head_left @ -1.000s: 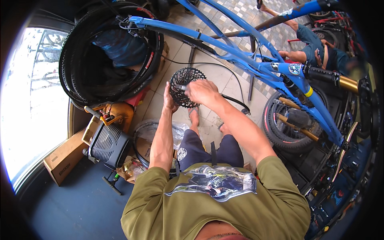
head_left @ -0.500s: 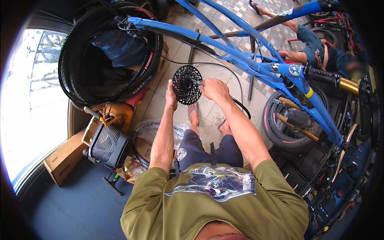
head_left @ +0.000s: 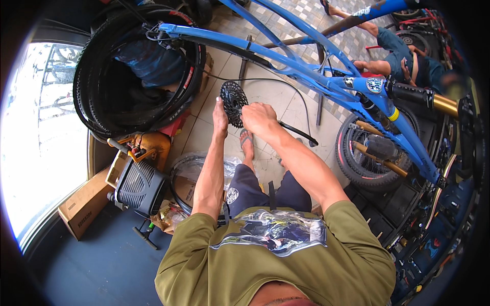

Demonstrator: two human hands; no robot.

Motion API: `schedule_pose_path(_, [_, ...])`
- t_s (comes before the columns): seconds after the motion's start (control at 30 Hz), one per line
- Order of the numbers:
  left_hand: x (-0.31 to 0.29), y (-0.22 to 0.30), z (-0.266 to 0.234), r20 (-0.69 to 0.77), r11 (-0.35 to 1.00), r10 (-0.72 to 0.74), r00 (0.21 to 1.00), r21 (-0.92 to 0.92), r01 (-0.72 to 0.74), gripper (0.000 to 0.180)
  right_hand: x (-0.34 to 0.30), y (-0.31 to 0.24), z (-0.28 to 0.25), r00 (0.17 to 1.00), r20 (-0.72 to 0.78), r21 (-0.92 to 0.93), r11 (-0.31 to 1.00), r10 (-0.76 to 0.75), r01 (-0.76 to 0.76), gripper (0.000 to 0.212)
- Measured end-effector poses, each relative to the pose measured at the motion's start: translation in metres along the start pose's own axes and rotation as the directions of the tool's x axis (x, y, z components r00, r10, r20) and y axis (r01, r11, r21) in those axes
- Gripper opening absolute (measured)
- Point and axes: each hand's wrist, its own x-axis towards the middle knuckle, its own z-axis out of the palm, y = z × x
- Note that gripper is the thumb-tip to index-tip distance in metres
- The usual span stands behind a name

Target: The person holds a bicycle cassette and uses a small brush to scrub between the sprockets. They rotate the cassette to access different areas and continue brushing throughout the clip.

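A black bicycle cassette (head_left: pixel 232 99) with many perforated sprockets is held up in front of me, tilted so that it looks narrow. My left hand (head_left: pixel 220 120) grips it at its left side, thumb upward; the other fingers are mostly hidden. Against the cassette's right side, near its centre, my right hand (head_left: pixel 259 119) is closed with its knuckles up. Whatever lies in those fingers is hidden by the hand.
A blue bicycle frame (head_left: pixel 301 64) hangs across the far side, with a thin black cable nearby. Tyres (head_left: pixel 138 120) are stacked left, above a grey-and-black machine (head_left: pixel 138 187). Wheels (head_left: pixel 370 158) stand right. Another person (head_left: pixel 395 61) sits at far right.
The cassette has turned from nearly face-on to a steeper tilt and shifted slightly left. My right hand has moved left and closer against it.
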Motion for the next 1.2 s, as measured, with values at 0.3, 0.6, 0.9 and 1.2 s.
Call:
schedule_pose_path(0.3, [-0.001, 0.017, 0.001, -0.023, 0.844, -0.41, 0.912, -0.389, 0.37, 0.09, 0.003, -0.003, 0.023, 0.997, -0.074, -0.029, 1.0, -0.001, -0.001, 0.021])
schedule_pose_path(0.6, [0.011, -0.001, -0.013, 0.111, 0.747, -0.408, 0.906, -0.53, 0.401, 0.082, 0.007, -0.002, 0.009, 1.0, -0.011, 0.022, 1.0, -0.01, 0.01, 0.024])
schedule_pose_path(0.9, [0.009, 0.011, -0.015, 0.169, 0.68, -0.438, 0.883, -0.58, 0.448, 0.081, 0.003, 0.008, -0.001, 0.999, -0.022, -0.001, 0.999, -0.039, 0.039, 0.021])
schedule_pose_path(1.2, [0.008, 0.012, -0.017, 0.225, 0.662, -0.422, 0.878, -0.586, 0.468, 0.082, 0.009, 0.007, -0.003, 0.996, -0.034, -0.042, 0.996, -0.08, 0.079, 0.016])
